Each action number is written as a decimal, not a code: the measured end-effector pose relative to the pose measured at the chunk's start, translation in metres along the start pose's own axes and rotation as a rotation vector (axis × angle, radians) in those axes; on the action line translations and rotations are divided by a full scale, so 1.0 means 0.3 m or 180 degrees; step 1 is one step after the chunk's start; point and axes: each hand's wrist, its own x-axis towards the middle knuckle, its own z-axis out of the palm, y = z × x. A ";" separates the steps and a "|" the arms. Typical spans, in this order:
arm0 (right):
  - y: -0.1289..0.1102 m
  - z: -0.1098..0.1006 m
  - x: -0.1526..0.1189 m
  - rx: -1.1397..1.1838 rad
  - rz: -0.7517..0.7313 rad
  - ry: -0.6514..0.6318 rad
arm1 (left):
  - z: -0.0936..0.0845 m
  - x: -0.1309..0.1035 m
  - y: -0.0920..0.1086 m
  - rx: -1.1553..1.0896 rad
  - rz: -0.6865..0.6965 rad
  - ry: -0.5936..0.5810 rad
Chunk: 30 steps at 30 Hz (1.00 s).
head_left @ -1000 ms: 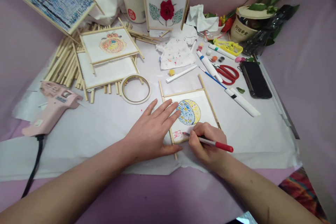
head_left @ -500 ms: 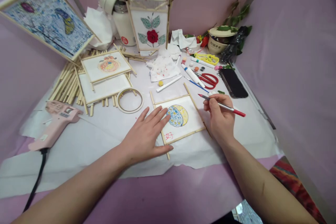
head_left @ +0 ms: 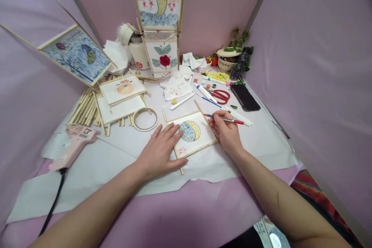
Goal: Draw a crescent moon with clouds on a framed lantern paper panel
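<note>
A stick-framed drawing point(head_left: 200, 133) of a blue and yellow round shape lies flat on the white paper, with small red writing in its lower left corner. My left hand point(head_left: 162, 145) rests with fingers spread over the frame's left stick and the edge of the drawing. In my right hand point(head_left: 225, 130), at the frame's right side, a red-tipped pen point(head_left: 232, 119) is gripped between thumb and fingers. Its tip points left, close to the frame's upper right part. I cannot tell whether the tip touches anything.
Red scissors point(head_left: 221, 96), several markers point(head_left: 183, 101) and a phone point(head_left: 245, 97) lie beyond my right hand. To the left are a tape roll point(head_left: 145, 119), a pink glue gun point(head_left: 77, 141) and wooden sticks point(head_left: 84, 104). A tall framed panel point(head_left: 159, 4) stands at the back.
The view has tilted up, showing more of the tall panel. My right hand with the pen has moved left, closer to the frame's right stick. My left hand stays on the frame.
</note>
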 end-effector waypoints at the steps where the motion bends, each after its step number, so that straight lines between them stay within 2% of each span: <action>1: -0.001 0.002 -0.004 0.0051 0.0026 0.0024 | 0.000 0.000 0.000 -0.0021 -0.0014 0.0021; 9: -0.023 0.014 -0.020 0.0160 0.0126 0.0048 | -0.004 -0.009 0.001 -0.0150 -0.0061 0.0335; 15: -0.061 -0.011 -0.001 -0.0135 -0.0090 0.0067 | -0.029 -0.006 0.019 -0.0192 -0.0133 0.0645; 17: -0.083 -0.018 0.023 -0.0235 -0.0101 -0.0041 | -0.050 0.019 0.040 -0.0145 -0.0070 0.0619; 22: -0.091 0.015 0.113 -0.0461 -0.0150 -0.0668 | -0.077 0.145 0.085 -0.0026 0.0289 0.0174; 26: -0.038 0.055 0.160 -0.0838 -0.0530 -0.0388 | -0.050 0.221 0.076 -0.0044 0.0209 0.0157; 30: -0.001 0.062 0.172 -0.1058 -0.0648 -0.0293 | -0.023 0.235 0.057 -0.0039 0.0001 0.0201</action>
